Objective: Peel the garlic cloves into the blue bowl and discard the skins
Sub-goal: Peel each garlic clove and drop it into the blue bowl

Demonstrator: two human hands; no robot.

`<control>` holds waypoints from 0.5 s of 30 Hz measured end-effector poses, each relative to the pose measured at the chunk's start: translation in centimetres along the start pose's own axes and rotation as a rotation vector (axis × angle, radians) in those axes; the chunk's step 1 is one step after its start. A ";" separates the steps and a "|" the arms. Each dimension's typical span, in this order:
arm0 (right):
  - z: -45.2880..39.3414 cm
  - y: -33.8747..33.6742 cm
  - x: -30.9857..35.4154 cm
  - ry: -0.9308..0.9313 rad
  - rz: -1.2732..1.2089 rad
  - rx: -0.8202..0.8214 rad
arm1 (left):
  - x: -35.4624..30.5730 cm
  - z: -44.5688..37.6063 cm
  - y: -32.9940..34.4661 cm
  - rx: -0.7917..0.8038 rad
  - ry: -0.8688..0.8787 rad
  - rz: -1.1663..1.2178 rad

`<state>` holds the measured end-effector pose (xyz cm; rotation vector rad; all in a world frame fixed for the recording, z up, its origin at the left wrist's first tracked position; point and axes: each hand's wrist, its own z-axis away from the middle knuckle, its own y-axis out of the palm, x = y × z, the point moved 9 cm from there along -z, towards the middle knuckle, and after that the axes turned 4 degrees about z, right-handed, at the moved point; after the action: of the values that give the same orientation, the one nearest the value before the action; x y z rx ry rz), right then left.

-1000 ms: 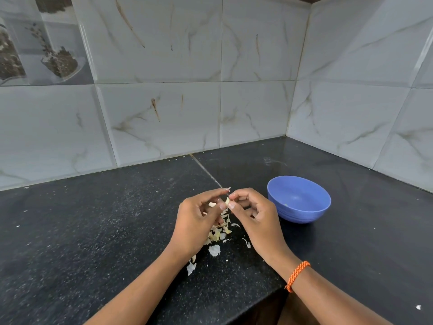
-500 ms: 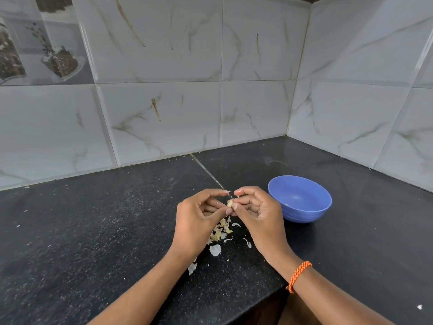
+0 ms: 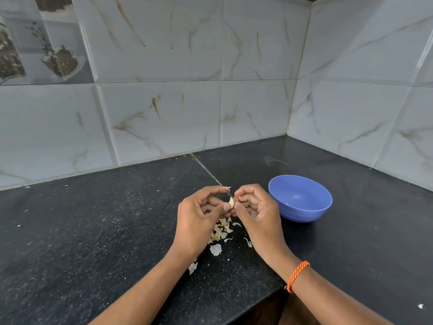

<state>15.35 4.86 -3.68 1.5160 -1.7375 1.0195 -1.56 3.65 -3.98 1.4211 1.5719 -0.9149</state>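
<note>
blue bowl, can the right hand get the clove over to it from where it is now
Probably yes. The round blue plastic bowl sits open on the black counter just beside the right hand, with nothing between them. Both hands pinch the pale garlic clove, so the left hand must let go first.

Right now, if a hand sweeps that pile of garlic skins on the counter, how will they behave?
The garlic skins look thin and curled, so probably featherlight and floppy. They lie loose and scattered on the black counter, so a sweep likely scatters some.
</note>
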 end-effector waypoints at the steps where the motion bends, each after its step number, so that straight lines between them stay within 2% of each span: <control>1: 0.0 0.0 0.0 0.002 0.005 0.006 | -0.1 0.0 -0.1 -0.007 0.004 -0.006; 15: -0.3 0.0 -0.8 0.084 -0.090 0.019 | 0.0 -0.3 -0.7 -0.024 0.002 -0.079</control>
<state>15.43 5.53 -4.25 1.5262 -1.5921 1.0411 -2.31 3.85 -3.84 1.3519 1.6455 -0.9386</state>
